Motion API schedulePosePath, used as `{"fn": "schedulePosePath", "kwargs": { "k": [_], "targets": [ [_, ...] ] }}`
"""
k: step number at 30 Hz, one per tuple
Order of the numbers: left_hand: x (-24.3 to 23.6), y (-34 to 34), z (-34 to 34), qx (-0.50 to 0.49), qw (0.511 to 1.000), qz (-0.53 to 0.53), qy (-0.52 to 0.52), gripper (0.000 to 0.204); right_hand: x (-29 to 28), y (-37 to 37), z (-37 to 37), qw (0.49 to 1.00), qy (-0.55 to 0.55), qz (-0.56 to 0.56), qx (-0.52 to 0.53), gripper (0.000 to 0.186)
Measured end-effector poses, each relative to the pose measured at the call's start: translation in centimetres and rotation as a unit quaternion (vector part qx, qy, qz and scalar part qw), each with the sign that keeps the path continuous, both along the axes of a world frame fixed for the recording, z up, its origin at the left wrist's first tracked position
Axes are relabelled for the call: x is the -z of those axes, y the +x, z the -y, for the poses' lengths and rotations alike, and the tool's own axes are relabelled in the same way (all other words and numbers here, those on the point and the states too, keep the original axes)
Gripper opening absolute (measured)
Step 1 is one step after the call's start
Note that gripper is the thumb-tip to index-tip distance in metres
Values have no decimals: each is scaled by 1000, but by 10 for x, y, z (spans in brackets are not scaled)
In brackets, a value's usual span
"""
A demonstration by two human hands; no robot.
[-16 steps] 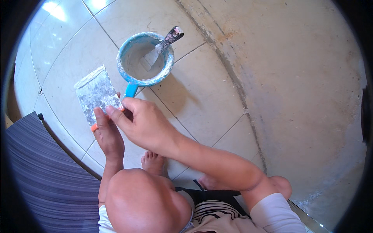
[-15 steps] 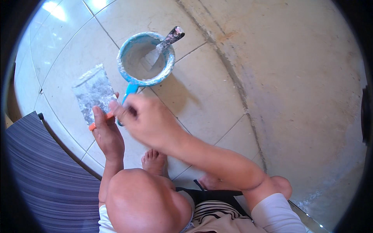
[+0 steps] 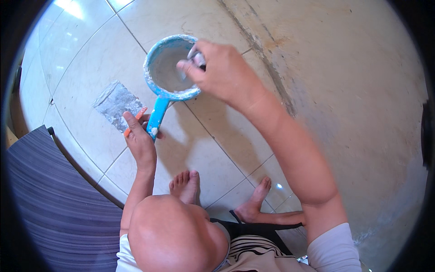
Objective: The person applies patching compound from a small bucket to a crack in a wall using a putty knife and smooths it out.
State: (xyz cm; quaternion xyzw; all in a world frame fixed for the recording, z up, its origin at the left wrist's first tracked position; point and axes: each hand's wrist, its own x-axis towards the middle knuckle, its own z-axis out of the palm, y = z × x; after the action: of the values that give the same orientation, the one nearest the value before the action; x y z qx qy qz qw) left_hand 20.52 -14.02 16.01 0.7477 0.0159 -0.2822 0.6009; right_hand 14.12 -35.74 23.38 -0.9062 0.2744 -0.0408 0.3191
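My left hand (image 3: pixel 140 140) is closed on a wide putty spreader (image 3: pixel 118 105) with an orange edge grip and a grey-smeared metal blade. Its fingers also pass under the handle of a blue dipper (image 3: pixel 158 115), and a fingertip shows on the handle's other side. Dried white matter crusts the dipper's rim, and pale grey paste (image 3: pixel 168 69) lies inside. Over the right side of the rim, my right hand (image 3: pixel 217 68) grips a putty knife (image 3: pixel 198 60) by its handle. That knife is mostly hidden by the fingers, with its blade down in the dipper.
Pale floor tiles (image 3: pixel 113 59) lie under the dipper, and a rough concrete strip (image 3: pixel 344 90) runs along the right. A dark, streaked round surface (image 3: pixel 63 204) stands at the lower left. My bare feet (image 3: pixel 185 186) are below the dipper.
My right hand has moved from beside the spreader up to the dipper and taken hold of the putty knife. The spreader in my left hand has turned and shifted slightly right.
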Motion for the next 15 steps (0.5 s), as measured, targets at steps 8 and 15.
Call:
{"fn": "schedulePosePath", "kwargs": {
  "k": [8,15],
  "targets": [
    [0,5,-2,18,998,55,20,64,6,-4,-8,994,-73,71,-46,25],
    [3,9,-6,27,996,80,7,65,8,-14,-11,993,-68,71,-58,24]
  ]
}}
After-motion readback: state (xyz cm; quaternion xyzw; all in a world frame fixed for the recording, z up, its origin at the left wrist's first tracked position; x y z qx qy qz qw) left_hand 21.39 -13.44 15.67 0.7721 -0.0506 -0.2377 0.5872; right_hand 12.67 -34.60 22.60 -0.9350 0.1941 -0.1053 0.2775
